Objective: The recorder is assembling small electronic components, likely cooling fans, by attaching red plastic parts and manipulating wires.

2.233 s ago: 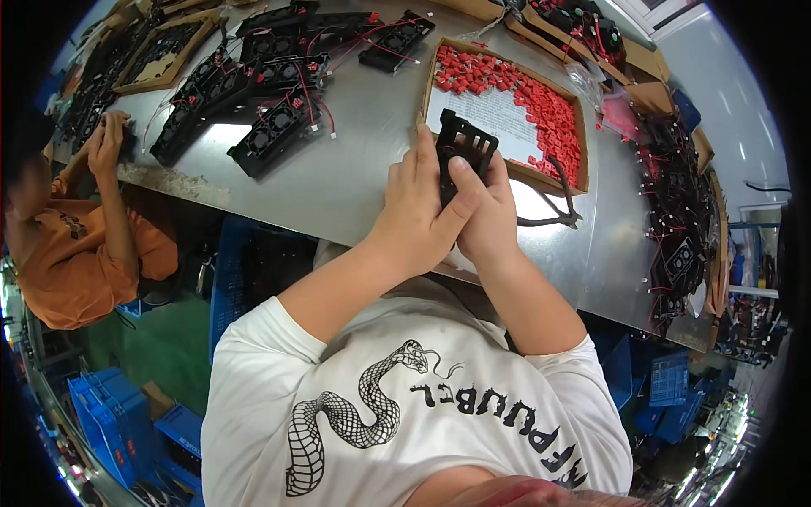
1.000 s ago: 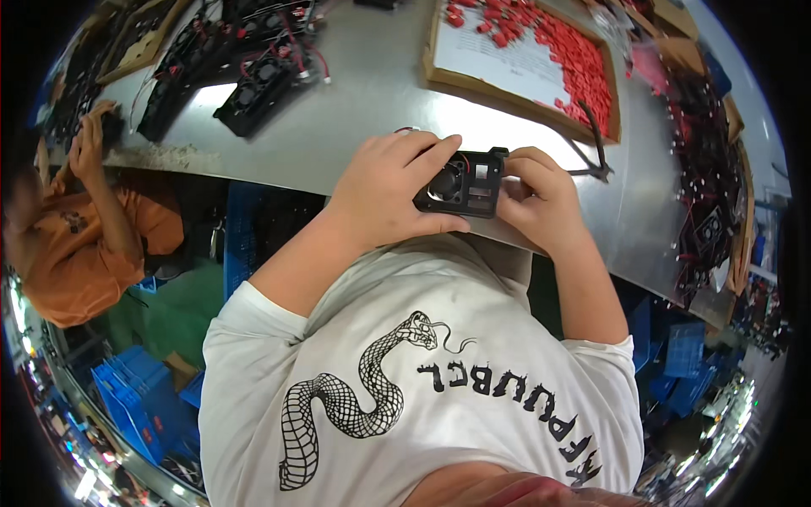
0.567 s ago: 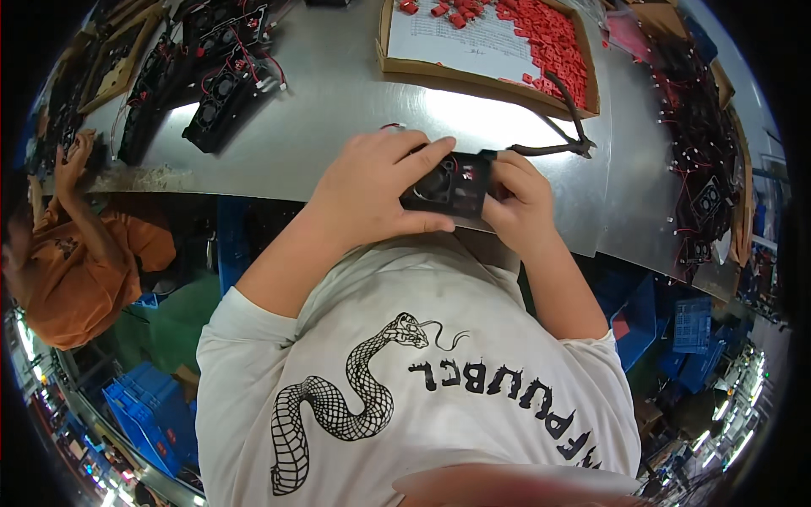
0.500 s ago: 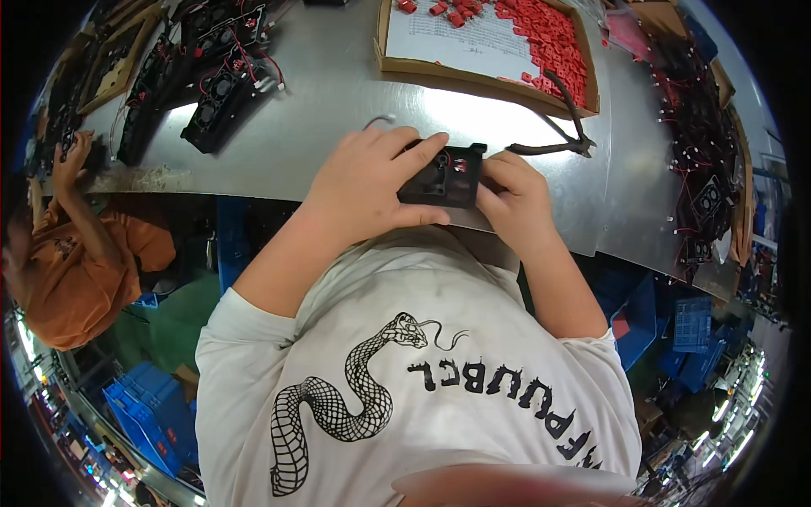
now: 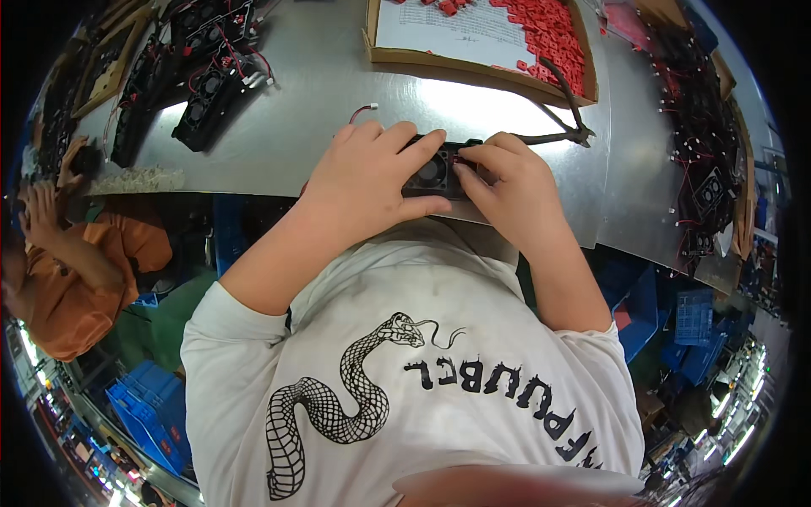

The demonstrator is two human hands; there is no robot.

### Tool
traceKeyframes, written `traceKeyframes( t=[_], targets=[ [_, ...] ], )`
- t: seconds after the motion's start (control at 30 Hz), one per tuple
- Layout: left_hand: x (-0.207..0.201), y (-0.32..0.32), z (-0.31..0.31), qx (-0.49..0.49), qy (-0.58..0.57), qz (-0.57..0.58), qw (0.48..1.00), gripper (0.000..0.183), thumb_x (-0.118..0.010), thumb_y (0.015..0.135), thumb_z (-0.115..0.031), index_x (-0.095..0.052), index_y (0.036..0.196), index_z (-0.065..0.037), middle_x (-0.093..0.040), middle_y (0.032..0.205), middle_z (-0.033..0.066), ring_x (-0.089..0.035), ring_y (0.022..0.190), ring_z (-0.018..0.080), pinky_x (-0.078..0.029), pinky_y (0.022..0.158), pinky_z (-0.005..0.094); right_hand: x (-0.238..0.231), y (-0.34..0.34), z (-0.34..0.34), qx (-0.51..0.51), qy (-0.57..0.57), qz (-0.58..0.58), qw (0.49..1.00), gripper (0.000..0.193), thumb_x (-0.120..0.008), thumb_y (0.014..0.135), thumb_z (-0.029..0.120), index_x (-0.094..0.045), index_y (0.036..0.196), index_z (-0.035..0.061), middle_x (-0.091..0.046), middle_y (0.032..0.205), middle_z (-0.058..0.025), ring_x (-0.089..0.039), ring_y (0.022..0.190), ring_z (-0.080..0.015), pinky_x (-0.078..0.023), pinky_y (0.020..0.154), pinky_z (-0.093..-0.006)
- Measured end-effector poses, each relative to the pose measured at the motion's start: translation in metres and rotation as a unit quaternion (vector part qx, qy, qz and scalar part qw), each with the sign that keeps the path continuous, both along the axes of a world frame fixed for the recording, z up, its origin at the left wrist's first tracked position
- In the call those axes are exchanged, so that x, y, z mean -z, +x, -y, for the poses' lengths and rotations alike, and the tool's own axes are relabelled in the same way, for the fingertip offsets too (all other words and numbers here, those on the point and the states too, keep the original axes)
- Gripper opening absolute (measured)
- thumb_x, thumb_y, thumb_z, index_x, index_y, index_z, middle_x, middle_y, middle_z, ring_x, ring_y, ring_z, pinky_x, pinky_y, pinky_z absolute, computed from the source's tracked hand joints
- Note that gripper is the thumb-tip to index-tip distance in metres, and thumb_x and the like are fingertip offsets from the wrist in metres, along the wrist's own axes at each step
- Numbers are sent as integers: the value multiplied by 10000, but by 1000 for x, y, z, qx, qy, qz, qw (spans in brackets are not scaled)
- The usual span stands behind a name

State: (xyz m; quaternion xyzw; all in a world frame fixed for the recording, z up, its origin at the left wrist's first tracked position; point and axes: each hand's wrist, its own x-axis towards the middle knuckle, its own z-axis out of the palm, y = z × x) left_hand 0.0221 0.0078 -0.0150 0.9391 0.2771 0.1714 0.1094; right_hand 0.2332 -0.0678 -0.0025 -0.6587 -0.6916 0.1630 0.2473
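A black fan assembly (image 5: 432,172) lies at the near edge of the metal bench, its round fan facing up. My left hand (image 5: 367,173) is closed around its left end, fingers along the far side and thumb along the near side. At the right end, the thumb and forefinger of my right hand (image 5: 507,177) pinch together over the frame. A bit of red shows by those fingertips; whether it is a clip or wire I cannot tell. Beyond my left knuckles, a thin lead with a white connector (image 5: 372,107) sticks out.
Black-handled pliers (image 5: 579,133) rest open on the bench beyond my right hand. Behind is a cardboard tray (image 5: 405,57) with paper and small red parts (image 5: 557,38). More fan assemblies (image 5: 203,97) lie at left, others (image 5: 710,194) at right. A co-worker in orange (image 5: 76,279) sits left.
My right hand has moved from the assembly's right edge onto its top, covering the red spot there. The connector lead now shows more plainly. The co-worker's hands have shifted.
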Motion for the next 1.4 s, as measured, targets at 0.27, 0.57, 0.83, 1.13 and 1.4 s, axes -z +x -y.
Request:
traceKeyframes(
  t=[0.27,0.57,0.83,1.13,1.4],
  targets=[
    [-11,1,-10,29,-92,-50,994,744,-762,800,-566,-591,1399,-159,-639,1240,77,-594,1050,297,-445,963,431,-8,8,-11,-68,-10,0,998,169,-736,828,61,-763,993,38,-663,861,-101,-658,737,-255,-522,670,-354],
    [-4,-2,1,18,-36,-25,999,708,-747,798,-592,-616,1343,-160,-652,1111,61,-623,953,278,-482,895,430,-29,60,-68,-4,111,-3,994,231,-758,857,97,-734,1082,50,-685,912,-87,-607,756,-188,-525,695,-328],
    [2,4,13,-22,-23,2,999,709,-762,791,-576,-615,1332,-143,-633,1076,61,-604,878,273,-473,822,418,-33,102,-167,-51,-186,326,925,330,-735,796,160,-743,1109,54,-742,1040,-184,-718,974,-315,-557,866,-414],
    [1,2,17,-41,-11,0,999,716,-779,778,-565,-611,1333,-145,-624,1067,51,-596,851,258,-464,797,406,-46,71,-106,-31,-26,82,996,192,-755,808,122,-690,942,1,-718,876,-113,-667,815,-265,-539,760,-368],
    [0,6,19,-42,-9,0,999,731,-783,770,-564,-616,1336,-131,-621,1025,49,-605,856,249,-471,805,404,-23,21,-23,-227,135,133,955,202,-773,710,23,-669,874,79,-699,920,-45,-672,897,-236,-510,794,-368]
  ],
)
